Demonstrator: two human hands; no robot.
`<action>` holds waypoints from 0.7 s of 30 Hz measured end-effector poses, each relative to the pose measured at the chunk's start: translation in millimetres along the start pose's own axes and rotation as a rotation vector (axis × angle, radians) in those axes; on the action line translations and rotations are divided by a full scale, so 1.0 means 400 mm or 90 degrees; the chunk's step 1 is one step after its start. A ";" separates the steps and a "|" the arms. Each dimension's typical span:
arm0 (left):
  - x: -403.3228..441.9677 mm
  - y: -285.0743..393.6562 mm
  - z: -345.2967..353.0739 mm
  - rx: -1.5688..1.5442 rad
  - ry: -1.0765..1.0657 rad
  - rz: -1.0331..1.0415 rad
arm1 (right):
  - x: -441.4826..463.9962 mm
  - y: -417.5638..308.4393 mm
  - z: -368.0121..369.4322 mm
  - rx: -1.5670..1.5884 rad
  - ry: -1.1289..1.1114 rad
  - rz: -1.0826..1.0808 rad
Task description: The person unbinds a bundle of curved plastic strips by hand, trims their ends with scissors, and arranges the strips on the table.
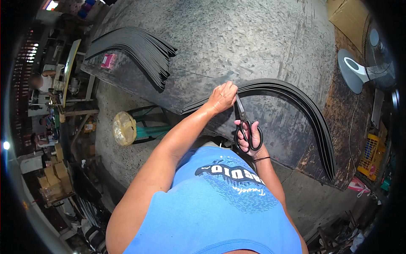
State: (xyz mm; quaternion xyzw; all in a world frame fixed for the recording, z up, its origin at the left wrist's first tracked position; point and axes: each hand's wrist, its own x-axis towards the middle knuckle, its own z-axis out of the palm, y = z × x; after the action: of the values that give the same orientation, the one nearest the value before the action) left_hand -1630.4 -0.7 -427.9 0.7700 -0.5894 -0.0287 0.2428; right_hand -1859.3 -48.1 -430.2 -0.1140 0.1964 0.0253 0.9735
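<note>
Gripping the black-handled metal scissors point(242, 111) in the head view, the right hand point(248, 136) is curling its fingers around and through the loops. The left hand point(224, 96) is closing its bent fingers on the right bundle point(298, 92) of thin, flexible dark strips, beside the blades. That bundle is arching from the table's near edge towards its near right corner, its layers fanning slightly. The left bundle point(134, 44), matte, grey and ridged, is bending across the left end of the table point(253, 46), whose dark surface is scuffed and mottled. A small pink box point(108, 61) is sitting just beside it. Beyond the right edge, a yellow lattice plastic crate point(368, 154) is holding something pinkish, too small to identify. Brown cardboard boxes point(56, 182) are standing stacked at lower left, their contents hidden.
</note>
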 end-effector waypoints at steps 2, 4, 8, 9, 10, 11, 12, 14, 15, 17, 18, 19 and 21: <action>0.002 0.002 -0.003 -0.006 0.000 -0.007 | 0.002 0.000 -0.007 -0.019 0.010 0.000; 0.000 0.007 -0.010 -0.013 -0.002 -0.016 | -0.004 -0.003 -0.010 -0.037 0.021 0.001; -0.050 0.028 -0.088 -0.068 0.034 0.000 | -0.050 -0.034 -0.009 -0.081 -0.031 -0.001; -0.089 0.035 -0.112 -0.097 0.037 0.014 | -0.070 -0.047 -0.009 -0.111 -0.033 -0.004; -0.140 0.036 -0.135 -0.130 0.003 -0.006 | -0.091 -0.060 -0.017 -0.131 -0.027 0.002; -0.199 0.033 -0.157 -0.160 -0.029 -0.028 | -0.112 -0.074 -0.014 -0.145 -0.018 0.001; -0.273 0.019 -0.160 -0.174 -0.068 -0.068 | -0.136 -0.086 -0.020 -0.146 0.004 0.000; -0.439 -0.035 -0.158 -0.167 -0.203 -0.180 | -0.170 -0.107 -0.031 -0.189 0.053 -0.006; -0.515 -0.054 -0.162 -0.157 -0.300 -0.249 | -0.185 -0.118 -0.029 -0.232 0.088 -0.016; -0.623 -0.079 -0.182 -0.131 -0.386 -0.354 | -0.200 -0.136 -0.005 -0.310 0.154 -0.049; -0.662 -0.091 -0.183 -0.119 -0.303 -0.395 | -0.206 -0.142 0.002 -0.299 0.182 -0.055; -0.690 -0.101 -0.175 -0.107 -0.221 -0.433 | -0.210 -0.151 0.015 -0.294 0.195 -0.051; -0.641 -0.099 -0.197 -0.111 -0.098 -0.481 | -0.211 -0.167 0.027 -0.311 0.183 -0.060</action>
State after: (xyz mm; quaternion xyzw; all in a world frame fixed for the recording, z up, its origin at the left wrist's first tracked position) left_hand -1646.8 269.7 -436.7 0.9047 -0.2763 -0.2236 0.2347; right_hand -1926.8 -111.0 -373.4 -0.3568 0.3149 0.0098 0.8795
